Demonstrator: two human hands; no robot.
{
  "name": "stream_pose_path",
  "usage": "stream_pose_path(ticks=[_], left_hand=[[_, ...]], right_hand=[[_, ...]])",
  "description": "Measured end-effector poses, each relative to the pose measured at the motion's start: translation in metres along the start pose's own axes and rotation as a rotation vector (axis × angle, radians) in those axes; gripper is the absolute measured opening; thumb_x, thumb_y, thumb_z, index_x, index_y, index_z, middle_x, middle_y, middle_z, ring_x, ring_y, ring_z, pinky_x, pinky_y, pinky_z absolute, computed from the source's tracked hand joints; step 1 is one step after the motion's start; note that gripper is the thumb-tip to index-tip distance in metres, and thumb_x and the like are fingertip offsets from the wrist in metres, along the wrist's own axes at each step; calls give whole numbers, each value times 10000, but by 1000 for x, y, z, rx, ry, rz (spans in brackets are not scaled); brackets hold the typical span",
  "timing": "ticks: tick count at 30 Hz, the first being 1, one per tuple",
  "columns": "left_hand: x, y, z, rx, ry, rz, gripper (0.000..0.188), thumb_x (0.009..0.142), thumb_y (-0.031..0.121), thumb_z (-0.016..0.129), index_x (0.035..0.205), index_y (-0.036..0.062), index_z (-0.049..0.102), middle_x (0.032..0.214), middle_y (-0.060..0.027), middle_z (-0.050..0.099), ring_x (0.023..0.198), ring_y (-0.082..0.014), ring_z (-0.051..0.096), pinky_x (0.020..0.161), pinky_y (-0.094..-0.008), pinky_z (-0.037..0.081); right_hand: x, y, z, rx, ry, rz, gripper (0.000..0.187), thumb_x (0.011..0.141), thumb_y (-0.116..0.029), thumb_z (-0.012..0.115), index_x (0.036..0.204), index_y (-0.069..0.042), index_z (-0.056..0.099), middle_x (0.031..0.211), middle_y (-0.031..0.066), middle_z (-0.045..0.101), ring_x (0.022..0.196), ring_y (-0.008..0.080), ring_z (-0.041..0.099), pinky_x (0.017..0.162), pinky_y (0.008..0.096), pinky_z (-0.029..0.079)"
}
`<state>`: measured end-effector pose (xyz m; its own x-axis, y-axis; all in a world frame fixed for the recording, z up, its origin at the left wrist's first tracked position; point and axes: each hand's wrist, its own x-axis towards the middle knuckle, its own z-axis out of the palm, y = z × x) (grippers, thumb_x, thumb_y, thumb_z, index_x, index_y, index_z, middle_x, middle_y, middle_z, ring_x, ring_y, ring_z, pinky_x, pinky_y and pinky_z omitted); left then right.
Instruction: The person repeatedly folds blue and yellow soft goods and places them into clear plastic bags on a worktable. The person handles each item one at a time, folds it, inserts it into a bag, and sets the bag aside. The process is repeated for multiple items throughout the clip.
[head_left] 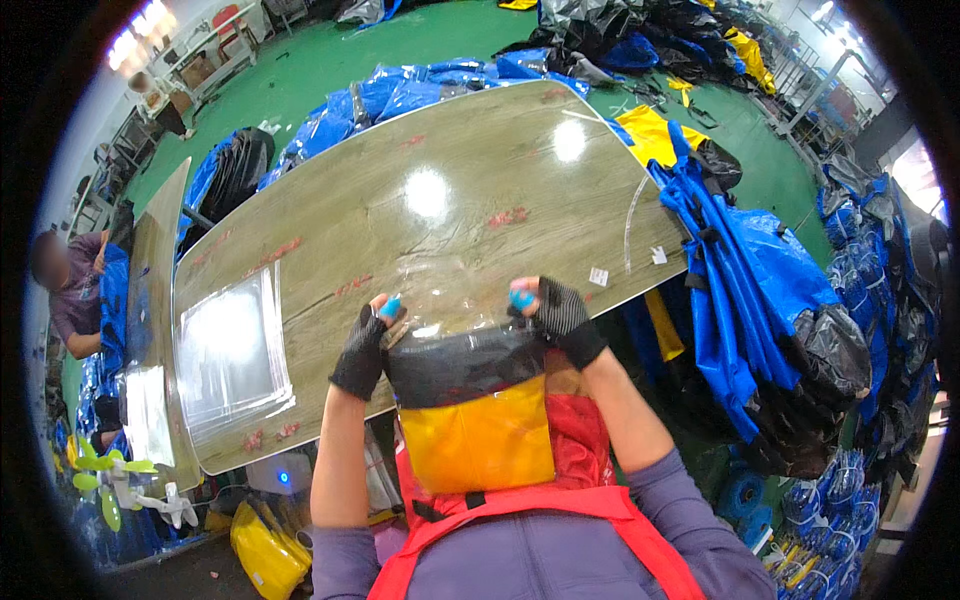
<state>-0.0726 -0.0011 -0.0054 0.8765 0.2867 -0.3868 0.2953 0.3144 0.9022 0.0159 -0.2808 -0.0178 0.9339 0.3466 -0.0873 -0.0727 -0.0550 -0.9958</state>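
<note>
At the lower centre of the frame, the black-and-yellow package (477, 435) lay below and between both grips, its long axis running up-frame; left hand (362, 350) and right hand (567, 322), about equally near, pinched its clear sleeve (448, 300).

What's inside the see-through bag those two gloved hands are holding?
Inside the clear bag, you can see a flat bundle, black at the top and yellow below. Its back and any inner layers are covered, so I can't tell what's there.
</note>
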Motion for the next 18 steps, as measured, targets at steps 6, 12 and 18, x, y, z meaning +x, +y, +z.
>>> stream_pose_path(ticks=[6, 12, 18], left_hand=[[23, 18, -16, -286, -225, 77, 419, 950, 360, 546, 1212, 34, 554, 1126, -118, 637, 947, -221, 640, 823, -360, 538], [34, 27, 11, -77, -173, 124, 411, 979, 348, 501, 1201, 9, 570, 1087, -96, 648, 969, -205, 643, 823, -336, 528], [34, 53, 27, 2, -257, 322, 360, 973, 260, 521, 1178, -18, 622, 1057, -93, 666, 943, -154, 622, 839, -293, 507]], right_hand=[[26, -41, -4, 126, 259, -51, 231, 917, -223, 623, 879, 5, 615, 729, 4, 613, 662, 72, 525, 614, 235, 448], [30, -88, 35, -748, 366, -931, 255, 809, -84, 608, 1061, -50, 605, 1066, 140, 613, 1024, 312, 570, 848, 385, 454], [74, -114, 87, -982, -155, -903, 113, 781, -172, 606, 836, -114, 685, 826, 108, 629, 825, 292, 601, 705, 399, 505]])
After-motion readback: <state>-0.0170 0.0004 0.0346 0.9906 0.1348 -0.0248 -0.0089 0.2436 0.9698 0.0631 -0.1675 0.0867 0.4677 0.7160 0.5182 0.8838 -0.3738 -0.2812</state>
